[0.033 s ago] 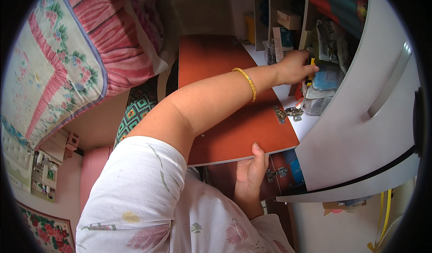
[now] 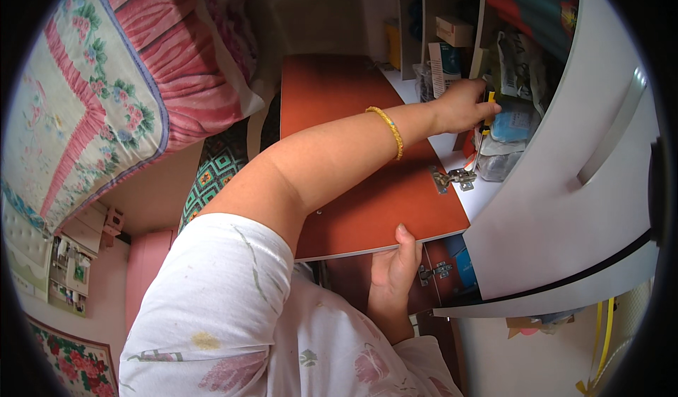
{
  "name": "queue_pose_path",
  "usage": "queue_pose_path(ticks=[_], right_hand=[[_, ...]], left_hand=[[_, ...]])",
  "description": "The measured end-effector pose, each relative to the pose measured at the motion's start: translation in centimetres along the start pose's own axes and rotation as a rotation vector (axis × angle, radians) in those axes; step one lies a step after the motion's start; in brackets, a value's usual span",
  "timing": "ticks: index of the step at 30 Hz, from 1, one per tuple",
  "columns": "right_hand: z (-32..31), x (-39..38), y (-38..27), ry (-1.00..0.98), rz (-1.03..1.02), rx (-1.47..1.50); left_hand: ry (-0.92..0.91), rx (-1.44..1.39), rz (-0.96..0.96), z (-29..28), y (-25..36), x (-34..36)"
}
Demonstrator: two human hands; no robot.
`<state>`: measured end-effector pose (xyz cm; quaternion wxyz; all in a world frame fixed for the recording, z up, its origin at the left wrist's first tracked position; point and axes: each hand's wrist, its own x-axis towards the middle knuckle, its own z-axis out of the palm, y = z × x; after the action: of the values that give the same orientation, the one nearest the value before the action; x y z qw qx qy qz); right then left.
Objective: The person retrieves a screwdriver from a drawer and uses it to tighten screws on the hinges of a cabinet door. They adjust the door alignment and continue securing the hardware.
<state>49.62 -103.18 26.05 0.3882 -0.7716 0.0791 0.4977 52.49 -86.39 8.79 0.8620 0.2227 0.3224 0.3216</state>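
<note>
Red door [image 2: 381,210] gripped at near edge by right hand [image 2: 394,266], thumb [image 2: 404,234] laid on top, fingers hidden, left hand [image 2: 460,106] partly bent beside blue packet [image 2: 512,123], its hold unclear, left arm [image 2: 346,146] stretched over door

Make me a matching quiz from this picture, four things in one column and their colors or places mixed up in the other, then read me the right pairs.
Column one:
1. Left hand
2. Right hand
3. Bracelet
4. Panel

Column two:
A. Yellow
B. Gripping the panel's edge
C. Reddish brown
D. Beside a blue packet

Pairs: 1-D, 2-B, 3-A, 4-C
</note>
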Motion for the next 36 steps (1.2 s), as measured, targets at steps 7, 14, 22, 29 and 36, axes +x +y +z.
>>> queue_pose_path(ticks=[7, 14, 22, 29, 36], right_hand=[[-0.02, 0.09, 0.05, -0.006, 0.003, -0.011], [-0.05, -0.02, -0.07, -0.017, 0.011, -0.008], [-0.19, 0.09, 0.01, -0.014, 0.012, -0.006], [-0.21, 0.08, -0.05, -0.022, 0.023, -0.004], [-0.19, 0.08, 0.09, -0.019, -0.003, -0.001]], left_hand=[[0.011, 0.05, 0.014, 0.1, 0.05, -0.25], [0.02, 0.084, 0.063, -0.19, -0.06, 0.08], [0.003, 0.03, 0.032, -0.17, -0.07, 0.24], [0.015, 0.054, 0.044, -0.06, -0.17, 0.27], [0.094, 0.173, 0.116, 0.3, -0.57, 0.36]])
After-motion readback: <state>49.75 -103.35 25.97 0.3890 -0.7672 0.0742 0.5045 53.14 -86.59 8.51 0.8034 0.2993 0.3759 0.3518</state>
